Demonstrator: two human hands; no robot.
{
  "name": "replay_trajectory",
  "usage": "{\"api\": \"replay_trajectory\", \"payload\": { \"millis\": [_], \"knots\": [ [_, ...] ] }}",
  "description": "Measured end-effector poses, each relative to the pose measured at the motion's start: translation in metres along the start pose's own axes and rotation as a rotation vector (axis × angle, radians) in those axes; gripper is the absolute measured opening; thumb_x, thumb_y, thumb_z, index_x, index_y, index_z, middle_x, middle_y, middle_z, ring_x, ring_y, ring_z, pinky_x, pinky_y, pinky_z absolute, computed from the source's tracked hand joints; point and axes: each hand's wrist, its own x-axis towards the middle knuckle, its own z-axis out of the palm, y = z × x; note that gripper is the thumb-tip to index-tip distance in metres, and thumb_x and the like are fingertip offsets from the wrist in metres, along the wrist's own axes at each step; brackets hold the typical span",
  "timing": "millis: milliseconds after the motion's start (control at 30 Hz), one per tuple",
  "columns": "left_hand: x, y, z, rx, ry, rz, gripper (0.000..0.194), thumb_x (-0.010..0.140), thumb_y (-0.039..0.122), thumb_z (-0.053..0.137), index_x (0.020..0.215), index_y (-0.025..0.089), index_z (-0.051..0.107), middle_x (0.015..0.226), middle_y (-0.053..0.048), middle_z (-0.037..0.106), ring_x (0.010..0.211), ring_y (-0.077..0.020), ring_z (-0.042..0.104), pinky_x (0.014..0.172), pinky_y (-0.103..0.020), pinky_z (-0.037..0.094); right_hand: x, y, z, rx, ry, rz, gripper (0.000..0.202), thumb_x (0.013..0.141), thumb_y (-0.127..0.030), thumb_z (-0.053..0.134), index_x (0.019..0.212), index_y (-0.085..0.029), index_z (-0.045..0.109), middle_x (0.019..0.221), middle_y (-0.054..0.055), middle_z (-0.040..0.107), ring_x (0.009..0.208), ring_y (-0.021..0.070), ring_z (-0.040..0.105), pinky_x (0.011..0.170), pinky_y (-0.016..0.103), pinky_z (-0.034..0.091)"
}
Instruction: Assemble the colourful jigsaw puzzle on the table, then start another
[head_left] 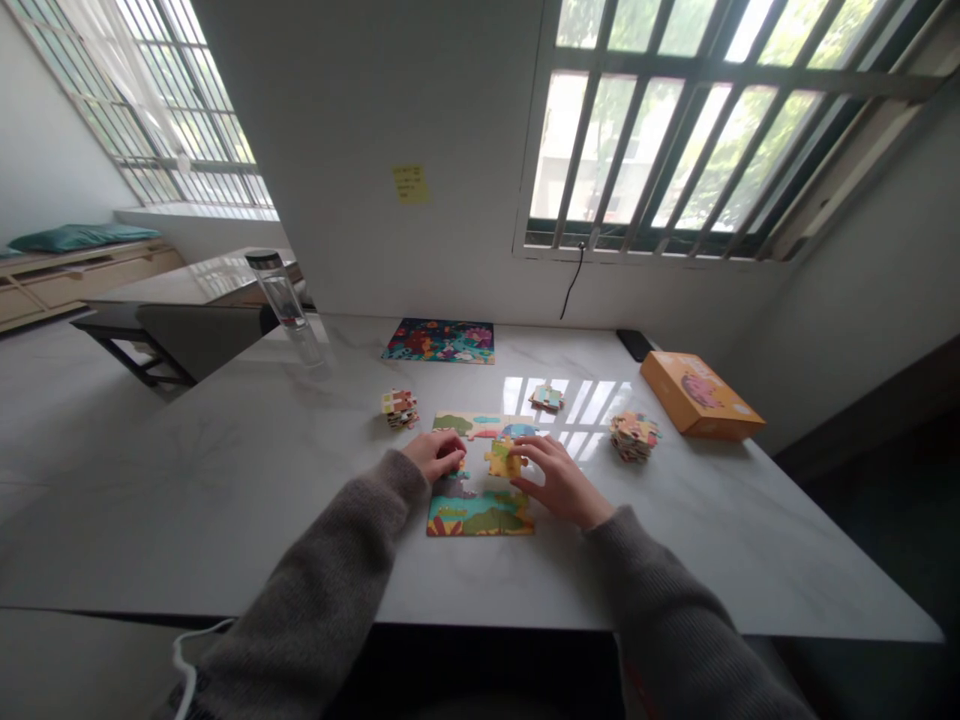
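A partly joined picture puzzle lies on the white marble-patterned table, with a gap in its middle. My right hand pinches a yellow puzzle piece by its right side, over that gap. At the puzzle's left edge rests my left hand, fingers bent and close together; what lies under its fingertips is too small to make out. Stacks of loose pieces stand around: one at the left, a small one behind and a taller one at the right.
Behind the puzzle lies a dark, colourful picture sheet. An orange box and a black phone-like object are at the right. A clear bottle stands at the back left. The table's front edge is near me.
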Motion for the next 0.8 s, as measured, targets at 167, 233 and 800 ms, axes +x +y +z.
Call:
{"api": "replay_trajectory", "payload": {
  "millis": [167, 233, 800],
  "knots": [
    [-0.002, 0.002, 0.002, 0.063, 0.039, 0.033, 0.022, 0.085, 0.038, 0.059, 0.090, 0.019, 0.066, 0.068, 0.001, 0.067, 0.059, -0.0136, 0.058, 0.057, -0.024, 0.042, -0.015, 0.000, -0.011, 0.011, -0.015, 0.033, 0.028, 0.088, -0.025, 0.070, 0.116, -0.025, 0.064, 0.126, 0.009, 0.064, 0.112, 0.0261, 0.059, 0.096, 0.047, 0.051],
    [-0.003, 0.003, 0.002, 0.099, 0.046, 0.046, 0.021, 0.086, 0.037, 0.058, 0.091, 0.019, 0.067, 0.068, 0.001, 0.066, 0.058, -0.0138, 0.056, 0.057, -0.024, 0.040, -0.025, -0.002, -0.016, 0.024, -0.032, 0.049, 0.027, 0.087, -0.023, 0.070, 0.114, -0.026, 0.065, 0.126, 0.009, 0.064, 0.113, 0.0259, 0.059, 0.097, 0.046, 0.051],
    [-0.001, 0.033, 0.046, 0.317, 0.036, 0.571, 0.039, 0.082, 0.046, 0.073, 0.112, 0.022, 0.065, 0.117, -0.010, 0.066, 0.112, -0.0274, 0.060, 0.101, -0.043, 0.044, -0.033, -0.017, -0.010, 0.051, 0.011, 0.054, 0.031, 0.087, -0.030, 0.073, 0.114, -0.025, 0.060, 0.124, 0.009, 0.067, 0.115, 0.0269, 0.059, 0.097, 0.046, 0.049]
  ]
}}
